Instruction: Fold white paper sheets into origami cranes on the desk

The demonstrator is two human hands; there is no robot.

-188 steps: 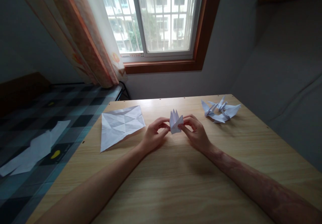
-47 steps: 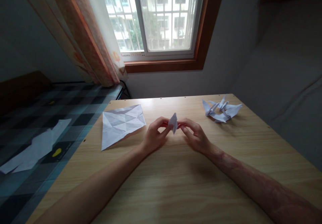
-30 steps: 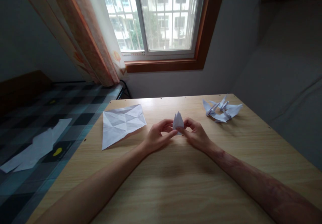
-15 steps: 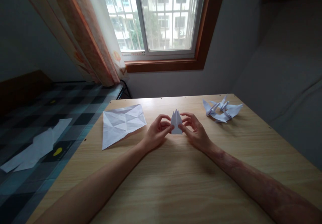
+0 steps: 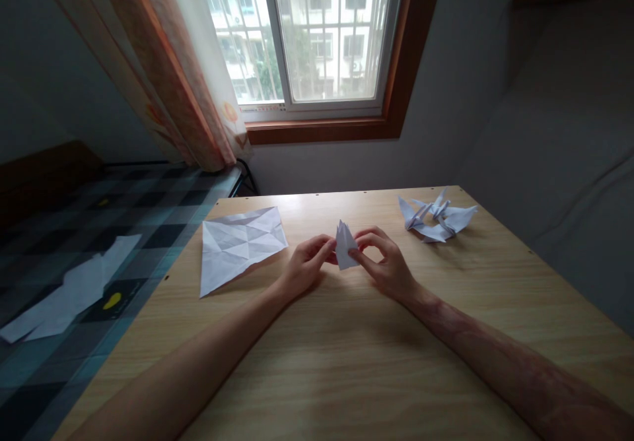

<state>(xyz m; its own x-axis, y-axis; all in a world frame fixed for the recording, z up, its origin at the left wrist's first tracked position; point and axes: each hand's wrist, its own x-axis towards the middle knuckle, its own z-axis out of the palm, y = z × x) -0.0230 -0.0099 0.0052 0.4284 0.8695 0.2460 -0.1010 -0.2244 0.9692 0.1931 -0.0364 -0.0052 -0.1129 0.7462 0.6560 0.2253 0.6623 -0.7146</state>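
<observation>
A small folded piece of white paper (image 5: 345, 248), pointed at its top, is held upright just above the table between my hands. My right hand (image 5: 389, 266) pinches its right side between thumb and fingers. On the other side, my left hand (image 5: 308, 261) is closed with thumb and fingertips at the paper's left edge; the exact contact of those fingers is partly hidden. To the left lies a creased sheet of white paper (image 5: 242, 246), opened out flat. Folded white paper cranes (image 5: 438, 216) sit clustered at the far right of the table.
The light wooden table (image 5: 317, 355) stands below a window (image 5: 331, 38) with a brown frame. At the left is a bed with a checked cover (image 5: 163, 190), with white paper strips (image 5: 74, 289) on it. A patterned curtain (image 5: 183, 78) hangs beside the window.
The folded paper has turned and tilted slightly, its points leaning left. My left thumb has shifted from its front face to the left edge. My right hand keeps its pinch.
</observation>
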